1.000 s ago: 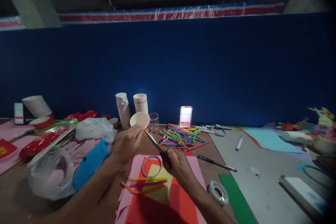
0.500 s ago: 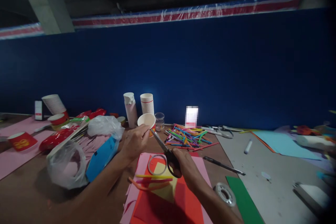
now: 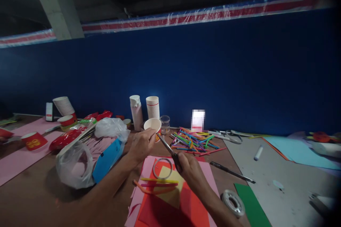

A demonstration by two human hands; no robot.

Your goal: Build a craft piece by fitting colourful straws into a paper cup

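Head view is swinging left since the earlier frame. Left hand point(image 3: 142, 145) is pinching a paper cup point(image 3: 152, 125) above the bench point(image 3: 29, 198); right hand point(image 3: 190, 173) is gripping scissors point(image 3: 170, 151), tip at the cup's side, no cut showing so far.

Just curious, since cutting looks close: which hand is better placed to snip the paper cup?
Probably the right hand: it grips the black-handled steel scissors, their blades reaching the white paper cup. The left hand seems less suited, being wrapped around that cup.
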